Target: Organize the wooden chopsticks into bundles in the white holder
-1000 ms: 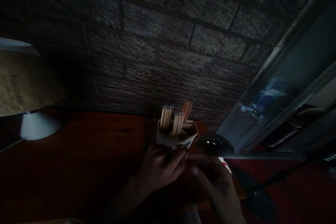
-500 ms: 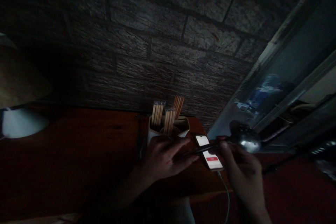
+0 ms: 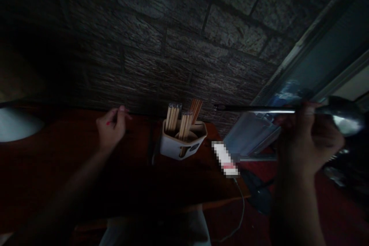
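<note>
My right hand [image 3: 314,134] is closed around the handle of a metal ladle [image 3: 265,109], near its shiny bowl. The handle lies nearly level and points left, above the phone. Any holes in the bowl cannot be made out now. My left hand [image 3: 112,125] is over the table by the wall, its fingers loosely curled and apart, with nothing visible in them. Between my hands stands a white holder [image 3: 173,148] with bundles of chopsticks [image 3: 173,118] upright in it. To its right, a lit phone [image 3: 225,158], blurred out in the picture, lies on the table.
The dark wooden table [image 3: 129,177] runs along a stone-block wall [image 3: 184,54]. A pale, cone-shaped object [image 3: 19,125] is at the left. A thin cable [image 3: 242,207] hangs from the phone past the table edge. A glazed metal frame [image 3: 273,73] slants on the right, above a red floor.
My left hand has moved left and away from the ladle's handle. My right hand has carried the ladle right and up. The chopstick holder is now fully uncovered.
</note>
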### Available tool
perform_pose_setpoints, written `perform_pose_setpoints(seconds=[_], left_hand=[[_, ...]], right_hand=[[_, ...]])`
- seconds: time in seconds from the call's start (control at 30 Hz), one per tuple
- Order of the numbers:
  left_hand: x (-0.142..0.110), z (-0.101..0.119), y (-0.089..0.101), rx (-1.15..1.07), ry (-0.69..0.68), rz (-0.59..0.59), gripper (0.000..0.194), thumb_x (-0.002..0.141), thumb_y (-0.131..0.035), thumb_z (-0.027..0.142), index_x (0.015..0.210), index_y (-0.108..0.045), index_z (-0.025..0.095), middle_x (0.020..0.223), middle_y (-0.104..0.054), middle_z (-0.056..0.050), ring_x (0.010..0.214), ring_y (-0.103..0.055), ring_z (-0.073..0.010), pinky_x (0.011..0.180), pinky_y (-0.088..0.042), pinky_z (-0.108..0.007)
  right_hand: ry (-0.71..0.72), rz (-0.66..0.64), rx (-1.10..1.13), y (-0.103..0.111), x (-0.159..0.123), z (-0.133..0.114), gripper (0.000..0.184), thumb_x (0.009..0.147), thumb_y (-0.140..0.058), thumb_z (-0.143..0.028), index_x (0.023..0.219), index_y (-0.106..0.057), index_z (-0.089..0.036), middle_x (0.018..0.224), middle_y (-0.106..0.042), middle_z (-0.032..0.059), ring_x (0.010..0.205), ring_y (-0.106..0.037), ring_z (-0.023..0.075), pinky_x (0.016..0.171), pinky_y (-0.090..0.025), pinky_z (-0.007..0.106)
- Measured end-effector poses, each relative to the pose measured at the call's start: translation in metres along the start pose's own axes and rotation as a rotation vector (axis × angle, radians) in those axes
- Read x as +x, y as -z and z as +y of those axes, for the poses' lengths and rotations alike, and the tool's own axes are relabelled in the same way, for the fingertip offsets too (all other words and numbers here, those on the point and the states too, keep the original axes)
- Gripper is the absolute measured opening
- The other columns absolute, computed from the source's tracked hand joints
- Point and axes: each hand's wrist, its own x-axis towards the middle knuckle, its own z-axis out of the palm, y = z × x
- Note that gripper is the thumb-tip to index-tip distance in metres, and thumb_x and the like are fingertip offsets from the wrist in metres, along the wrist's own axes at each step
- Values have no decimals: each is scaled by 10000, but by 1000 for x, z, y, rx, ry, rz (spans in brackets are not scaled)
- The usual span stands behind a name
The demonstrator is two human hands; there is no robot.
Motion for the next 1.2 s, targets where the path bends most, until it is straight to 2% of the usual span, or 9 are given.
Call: perform_pose_setpoints(seconds=[0.13,0.27,0.47,0.63,0.8,0.93,1.07,1.2], left_hand=[[-7,-32,-3,75,29,-15,318,933,-485,376,761,-654,168,713,-684,9,679,-635,-144,675,-491,-237],[-9,-46,-6,124,56,-33,344,926,-462,411,756,-656,183,665,-679,-15,638,-644,-165,662,-487,-257],[-9,-48,-9,137,55,-62,362,922,-450,450,746,-651,206,707,-711,-31,672,-673,-180,701,-493,-266],[-11,-51,-11,146,42,-79,384,917,-441,457,695,-627,204,787,-737,-36,720,-689,-175,731,-506,-257],[-11,-53,-10,150,41,-90,394,922,-426,467,706,-626,204,806,-739,-34,763,-700,-175,765,-511,-254],[-11,-51,-9,155,47,-101,380,922,-433,460,739,-640,199,763,-731,-34,736,-695,-177,742,-509,-256],[-11,-50,-9,155,46,-110,397,926,-430,456,699,-629,198,817,-744,-44,776,-698,-182,758,-503,-263],[-10,-52,-10,161,45,-116,374,924,-441,448,736,-647,198,762,-734,-31,723,-685,-175,734,-501,-260]], right_hand=[[55,12,-27,-5,-6,8,184,870,-624,-447,897,-591,-269,819,-695,34,629,-680,230,646,-562,419],[47,-79,-68,-2,-10,14,208,854,-649,-432,885,-584,-237,767,-700,45,564,-674,216,598,-559,393],[35,-237,-149,5,-13,34,261,835,-664,-446,810,-646,-187,638,-678,25,568,-669,208,696,-565,410],[-33,-391,-200,-4,-21,60,310,828,-659,-488,788,-676,-181,720,-721,59,723,-699,237,808,-544,443],[-45,-526,-211,-20,-33,77,317,843,-631,-485,732,-673,-191,714,-714,62,702,-676,225,742,-543,397],[-76,-560,-233,-27,-45,88,330,848,-621,-482,713,-663,-183,703,-708,67,696,-661,216,702,-529,357],[-95,-635,-229,-29,-53,100,317,866,-612,-470,752,-661,-177,747,-712,70,738,-670,215,739,-515,350],[-88,-645,-249,-32,-59,104,327,872,-613,-471,745,-661,-174,736,-704,66,709,-655,205,735,-511,346]])
